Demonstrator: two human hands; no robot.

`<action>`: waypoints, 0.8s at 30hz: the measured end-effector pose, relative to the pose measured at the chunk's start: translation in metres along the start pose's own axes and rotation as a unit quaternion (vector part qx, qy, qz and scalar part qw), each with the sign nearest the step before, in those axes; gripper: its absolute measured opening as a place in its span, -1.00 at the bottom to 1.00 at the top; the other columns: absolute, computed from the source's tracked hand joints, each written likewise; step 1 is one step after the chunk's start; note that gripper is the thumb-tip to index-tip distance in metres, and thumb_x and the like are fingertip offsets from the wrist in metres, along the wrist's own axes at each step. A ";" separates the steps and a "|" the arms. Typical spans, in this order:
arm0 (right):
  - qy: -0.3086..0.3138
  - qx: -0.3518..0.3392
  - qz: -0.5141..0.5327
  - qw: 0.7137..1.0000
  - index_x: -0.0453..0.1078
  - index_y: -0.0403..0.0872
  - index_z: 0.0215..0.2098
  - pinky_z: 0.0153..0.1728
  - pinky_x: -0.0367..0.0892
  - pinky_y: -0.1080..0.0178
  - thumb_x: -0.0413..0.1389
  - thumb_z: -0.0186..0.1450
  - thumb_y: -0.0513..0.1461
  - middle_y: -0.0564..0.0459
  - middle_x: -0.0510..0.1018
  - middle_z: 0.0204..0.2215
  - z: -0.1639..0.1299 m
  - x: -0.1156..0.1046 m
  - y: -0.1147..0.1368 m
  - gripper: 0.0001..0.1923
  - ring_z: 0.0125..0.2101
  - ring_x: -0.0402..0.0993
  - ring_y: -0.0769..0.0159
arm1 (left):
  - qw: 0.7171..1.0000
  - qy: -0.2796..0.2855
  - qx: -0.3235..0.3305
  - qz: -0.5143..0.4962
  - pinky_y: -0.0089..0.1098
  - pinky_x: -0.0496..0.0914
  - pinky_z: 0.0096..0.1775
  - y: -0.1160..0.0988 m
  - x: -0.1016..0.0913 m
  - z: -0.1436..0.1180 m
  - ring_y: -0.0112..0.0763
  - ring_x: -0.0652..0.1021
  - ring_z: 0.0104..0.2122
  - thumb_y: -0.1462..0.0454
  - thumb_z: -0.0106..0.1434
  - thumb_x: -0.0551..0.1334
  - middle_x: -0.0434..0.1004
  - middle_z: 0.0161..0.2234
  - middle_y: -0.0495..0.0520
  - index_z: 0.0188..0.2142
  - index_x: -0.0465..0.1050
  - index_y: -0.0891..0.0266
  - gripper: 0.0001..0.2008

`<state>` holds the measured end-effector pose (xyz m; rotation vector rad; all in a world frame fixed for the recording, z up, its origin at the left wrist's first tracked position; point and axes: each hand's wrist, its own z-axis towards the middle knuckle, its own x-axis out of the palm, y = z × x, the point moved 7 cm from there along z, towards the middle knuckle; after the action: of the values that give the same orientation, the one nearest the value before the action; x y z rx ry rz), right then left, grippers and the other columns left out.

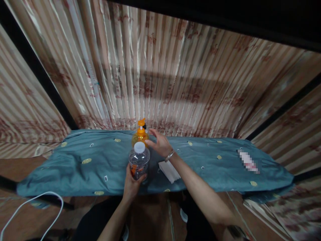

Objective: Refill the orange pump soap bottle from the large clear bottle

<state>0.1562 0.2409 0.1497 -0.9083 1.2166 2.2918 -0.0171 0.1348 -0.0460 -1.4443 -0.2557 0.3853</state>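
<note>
My left hand [134,183] is wrapped round the lower part of a clear plastic bottle [139,159] with a white cap. Just behind it stands a pump bottle [141,134] of yellow liquid with an orange pump head, its lower part hidden by the clear bottle. My right hand [159,144] is beside the pump bottle with thumb and fingers apart; whether a fingertip touches it I cannot tell. A small black thing [144,126] shows behind the pump head. Below my right wrist lies a white folded paper or tissue pack [170,171].
A teal patterned cloth [100,160] covers the narrow table. A blurred white and pink item [248,161] lies at its right end. Striped curtains [163,77] hang behind, between dark frame bars [40,70]. A white cable [59,197] loops at the lower left.
</note>
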 end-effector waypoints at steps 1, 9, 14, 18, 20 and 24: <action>0.009 -0.004 -0.001 1.000 0.44 -0.08 0.39 0.31 0.53 -0.02 0.39 0.41 -0.14 -0.18 0.70 0.25 0.011 0.004 0.007 -0.37 0.23 0.67 -0.01 | 1.000 0.003 -0.002 -0.002 0.12 0.47 0.28 0.001 0.000 0.000 0.07 0.68 0.16 0.03 -0.03 0.58 0.65 0.16 0.24 0.26 0.33 0.10 -0.10; 0.039 0.024 -0.039 0.998 0.52 -0.13 0.20 0.28 0.50 -0.08 0.54 0.28 -0.15 -0.28 0.71 0.16 0.035 0.019 0.018 -0.40 0.21 0.64 -0.14 | 1.000 0.010 -0.008 0.004 0.08 0.48 0.28 0.013 0.002 0.001 0.06 0.67 0.17 0.12 -0.09 0.62 0.64 0.16 0.22 0.25 0.34 0.11 -0.08; 0.056 0.052 -0.039 0.996 0.41 -0.11 0.30 0.17 0.56 -0.05 0.50 0.34 -0.13 -0.23 0.76 0.11 0.029 0.018 0.015 -0.34 0.12 0.74 -0.15 | 1.000 0.008 0.004 0.012 0.10 0.53 0.21 0.015 0.003 0.002 0.01 0.69 0.07 0.15 0.00 0.62 0.67 0.10 0.17 0.22 0.40 0.13 -0.18; 0.048 0.061 -0.045 0.996 0.36 -0.08 0.37 0.20 0.55 -0.03 0.46 0.38 -0.12 -0.22 0.74 0.15 0.019 0.005 0.010 -0.31 0.18 0.72 -0.15 | 1.000 0.018 0.014 0.019 0.13 0.56 0.18 0.018 0.007 0.006 -0.04 0.69 0.03 0.13 0.20 0.58 0.66 0.09 0.17 0.27 0.43 0.16 -0.29; 0.041 0.062 -0.047 0.996 0.37 -0.06 0.36 0.20 0.55 -0.02 0.46 0.37 -0.13 -0.19 0.75 0.15 0.014 -0.004 0.005 -0.32 0.18 0.72 -0.13 | 0.999 0.021 0.017 0.021 0.15 0.56 0.17 0.019 0.009 0.008 -0.06 0.68 0.03 0.11 0.28 0.54 0.66 0.10 0.17 0.29 0.43 0.17 -0.34; 0.021 0.062 -0.053 0.996 0.38 -0.08 0.38 0.20 0.56 -0.02 0.48 0.35 -0.15 -0.21 0.75 0.15 0.008 -0.021 -0.007 -0.29 0.17 0.72 -0.13 | 0.999 0.021 0.026 0.023 0.18 0.53 0.21 0.020 0.014 0.013 -0.02 0.66 0.10 0.10 0.32 0.52 0.62 0.15 0.19 0.31 0.42 0.16 -0.35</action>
<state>0.1729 0.2505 0.1632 -0.9563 1.2811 2.1000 -0.0113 0.1540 -0.0648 -1.4067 -0.1786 0.3955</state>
